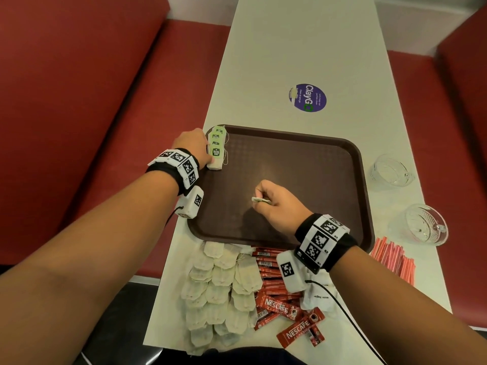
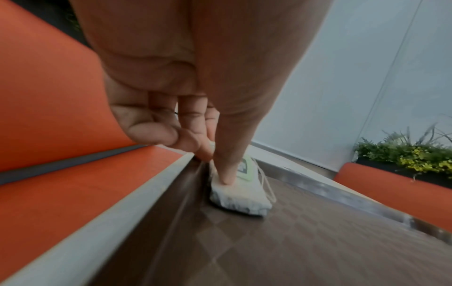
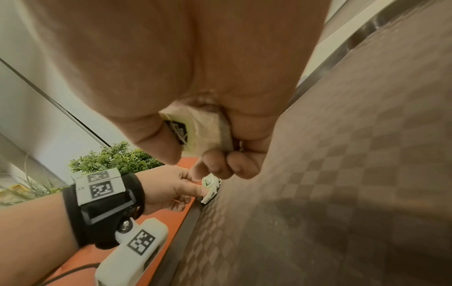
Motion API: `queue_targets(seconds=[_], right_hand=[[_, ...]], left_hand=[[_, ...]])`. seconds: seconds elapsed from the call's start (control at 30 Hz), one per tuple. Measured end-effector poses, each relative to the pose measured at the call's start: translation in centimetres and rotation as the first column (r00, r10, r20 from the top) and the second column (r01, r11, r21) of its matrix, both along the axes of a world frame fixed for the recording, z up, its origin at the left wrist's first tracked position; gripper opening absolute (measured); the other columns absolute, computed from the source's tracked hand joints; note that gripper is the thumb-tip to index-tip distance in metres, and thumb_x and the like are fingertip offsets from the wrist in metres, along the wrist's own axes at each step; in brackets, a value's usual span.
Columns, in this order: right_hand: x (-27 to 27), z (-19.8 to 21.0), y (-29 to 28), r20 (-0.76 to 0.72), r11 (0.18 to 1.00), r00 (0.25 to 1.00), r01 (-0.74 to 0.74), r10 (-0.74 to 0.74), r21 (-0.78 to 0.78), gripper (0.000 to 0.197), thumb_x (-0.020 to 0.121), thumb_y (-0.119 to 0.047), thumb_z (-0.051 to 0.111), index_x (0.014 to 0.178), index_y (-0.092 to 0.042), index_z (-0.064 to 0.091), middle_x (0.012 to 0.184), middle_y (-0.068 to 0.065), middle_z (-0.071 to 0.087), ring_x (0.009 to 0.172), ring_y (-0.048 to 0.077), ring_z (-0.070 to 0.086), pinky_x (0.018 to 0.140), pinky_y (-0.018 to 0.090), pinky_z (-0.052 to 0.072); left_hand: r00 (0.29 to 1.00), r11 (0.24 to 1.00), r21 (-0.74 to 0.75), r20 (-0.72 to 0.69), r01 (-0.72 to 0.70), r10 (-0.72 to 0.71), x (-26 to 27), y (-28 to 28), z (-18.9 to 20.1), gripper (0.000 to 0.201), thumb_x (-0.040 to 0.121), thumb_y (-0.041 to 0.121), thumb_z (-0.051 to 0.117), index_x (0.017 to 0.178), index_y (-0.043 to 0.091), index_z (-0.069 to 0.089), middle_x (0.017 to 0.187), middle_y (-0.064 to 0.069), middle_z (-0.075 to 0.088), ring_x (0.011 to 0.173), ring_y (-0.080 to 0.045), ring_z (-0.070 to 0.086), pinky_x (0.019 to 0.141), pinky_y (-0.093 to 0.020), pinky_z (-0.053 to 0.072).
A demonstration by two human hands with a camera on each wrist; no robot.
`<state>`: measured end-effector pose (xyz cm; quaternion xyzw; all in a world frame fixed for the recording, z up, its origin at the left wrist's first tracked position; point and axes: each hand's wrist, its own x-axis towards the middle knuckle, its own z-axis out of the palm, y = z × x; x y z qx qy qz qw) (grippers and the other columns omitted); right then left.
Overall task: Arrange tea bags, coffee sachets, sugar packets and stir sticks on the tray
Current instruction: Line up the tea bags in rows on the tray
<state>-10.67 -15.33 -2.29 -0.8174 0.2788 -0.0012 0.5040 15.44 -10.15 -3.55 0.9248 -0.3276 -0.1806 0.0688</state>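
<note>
A brown tray (image 1: 316, 164) lies on the white table. In its far left corner sits a row of tea bags with green tags (image 1: 217, 148). My left hand (image 1: 196, 148) rests against that row, the thumb pressing on the nearest bag (image 2: 240, 195) while the other fingers touch its side. My right hand (image 1: 274, 204) hovers over the tray's middle, fingers curled round another tea bag (image 3: 203, 133) with a green tag. Loose tea bags (image 1: 221, 285), red coffee sachets (image 1: 284, 306) and pink stir sticks (image 1: 392, 259) lie on the table near me.
Two glass cups (image 1: 391, 169) (image 1: 425, 223) stand right of the tray. A purple round sticker (image 1: 307, 98) marks the table farther out. Red bench seats (image 1: 105, 114) flank both sides. White sugar packets (image 1: 320, 299) lie under my right wrist.
</note>
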Motion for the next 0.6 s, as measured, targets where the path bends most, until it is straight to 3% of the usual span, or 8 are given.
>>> queue_targets(seconds=[0.17, 0.33, 0.5, 0.6], right_hand=[[0.0, 0.1, -0.4, -0.007, 1.0, 1.0, 0.004, -0.004, 0.016, 0.022, 0.096, -0.017, 0.059, 0.079, -0.023, 0.046, 0.071, -0.004, 0.056, 0.063, 0.012, 0.049, 0.065, 0.038, 0.046], [0.1, 0.3, -0.5, -0.011, 1.0, 1.0, -0.001, 0.001, 0.003, 0.021, 0.095, -0.017, 0.06, 0.079, -0.023, 0.047, 0.073, -0.001, 0.059, 0.064, 0.014, 0.05, 0.067, 0.039, 0.049], [0.0, 0.4, -0.5, -0.012, 1.0, 1.0, -0.003, 0.003, -0.008, 0.011, 0.096, -0.025, 0.062, 0.09, -0.019, 0.054, 0.081, 0.004, 0.069, 0.074, 0.021, 0.065, 0.075, 0.044, 0.056], [0.1, 0.7, -0.5, -0.012, 1.0, 1.0, 0.013, -0.012, 0.021, 0.008, 0.098, -0.026, 0.06, 0.095, -0.02, 0.056, 0.078, 0.005, 0.073, 0.07, 0.019, 0.071, 0.074, 0.046, 0.061]], left_hand=[[0.998, 0.997, -0.064, -0.026, -0.051, 0.05, 0.0, -1.4, 0.3, 0.055, 0.081, 0.039, 0.078, 0.12, 0.012, 0.051, 0.114, -0.011, 0.062, 0.102, -0.033, 0.062, 0.084, -0.041, 0.054], [1.0, 1.0, 0.024, 0.022, 0.015, -0.015, -1.1, -3.2, 0.2, 0.067, 0.081, 0.055, 0.073, 0.122, 0.007, 0.051, 0.117, -0.014, 0.062, 0.106, -0.034, 0.061, 0.072, -0.035, 0.046], [0.999, 0.996, 0.086, 0.032, 0.034, -0.037, -0.9, -3.5, -0.2, 0.055, 0.08, 0.041, 0.076, 0.118, 0.007, 0.054, 0.115, -0.015, 0.064, 0.1, -0.034, 0.063, 0.067, -0.032, 0.046], [0.999, 0.996, 0.069, 0.019, 0.048, -0.049, -1.0, -3.2, 0.1, 0.055, 0.082, 0.044, 0.075, 0.118, 0.008, 0.054, 0.115, -0.015, 0.063, 0.1, -0.034, 0.062, 0.068, -0.033, 0.046]])
